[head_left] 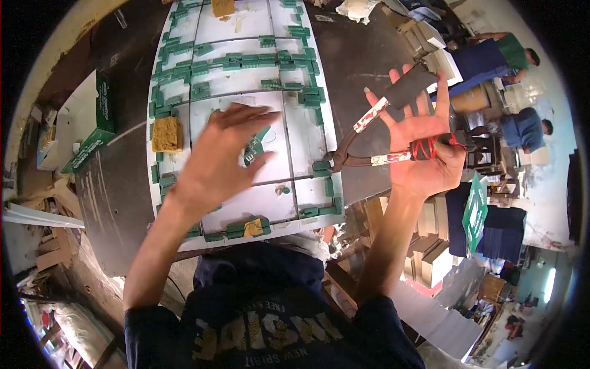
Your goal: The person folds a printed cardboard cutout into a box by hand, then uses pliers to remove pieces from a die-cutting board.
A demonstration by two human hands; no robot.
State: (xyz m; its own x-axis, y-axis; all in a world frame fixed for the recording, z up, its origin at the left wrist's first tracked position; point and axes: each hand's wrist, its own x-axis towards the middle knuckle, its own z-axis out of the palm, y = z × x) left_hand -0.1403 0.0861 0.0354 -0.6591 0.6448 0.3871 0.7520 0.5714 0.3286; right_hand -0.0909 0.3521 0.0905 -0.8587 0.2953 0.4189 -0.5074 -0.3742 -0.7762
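Observation:
My right hand [424, 147] is turned palm up, its fingers spread. The thumb clamps one handle of a pair of long-handled pliers [362, 161] against the palm. That handle is wrapped in red cord, the other has a dark grip, and the worn jaws point left over the board's right edge. My left hand [224, 154] hovers palm down above the white board [209, 132], fingers stretched and thumb apart, with nothing visible in it. Green blocks [243, 60] line the board's dark lines. A green printed patch [255, 149] is partly hidden behind the left hand.
A tan spongy block [167, 135] sits on the board's left side, another [222, 7] at its far end. The dark table [123, 178] carries a green-and-white box [92, 126] at left. Stacked cartons [430, 246] stand at right. Two people [525, 130] are beyond.

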